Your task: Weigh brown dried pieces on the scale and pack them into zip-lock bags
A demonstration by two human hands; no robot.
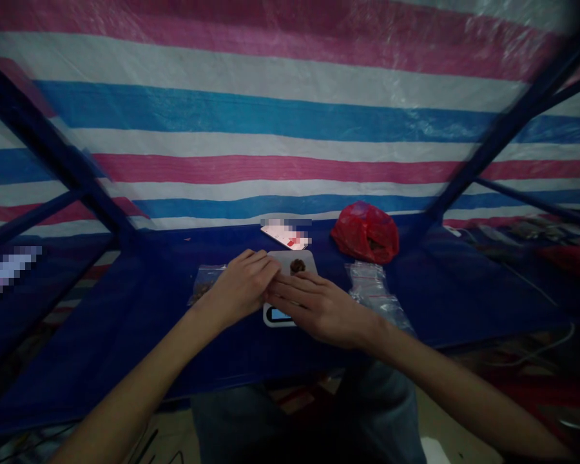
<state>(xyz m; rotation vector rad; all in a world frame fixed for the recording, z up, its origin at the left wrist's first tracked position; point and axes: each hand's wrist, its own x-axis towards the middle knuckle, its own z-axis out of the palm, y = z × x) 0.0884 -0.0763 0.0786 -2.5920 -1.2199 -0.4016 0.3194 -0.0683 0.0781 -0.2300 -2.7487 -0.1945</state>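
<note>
A white digital scale (310,259) with a lit display (280,314) stands on the blue shelf, partly covered by my hands. On its plate lies a small brown clump (298,265), just beyond my right fingers. My left hand (251,280) reaches over the scale's left side, its fingers bent and held together. From the other side my right hand (319,306) extends across the plate, and its fingertips meet those of the left. Whatever is between the fingertips is hidden. Beside my left wrist lies a clear zip bag (207,277) with brown contents.
A red plastic bag (365,232) with brown contents sits at the back right. Clear zip bags (370,283) lie in front of it, near my right wrist. A flat white-and-red item (285,233) rests behind the scale. Dark blue frame bars (502,129) slope on both sides before a striped sheet (290,116).
</note>
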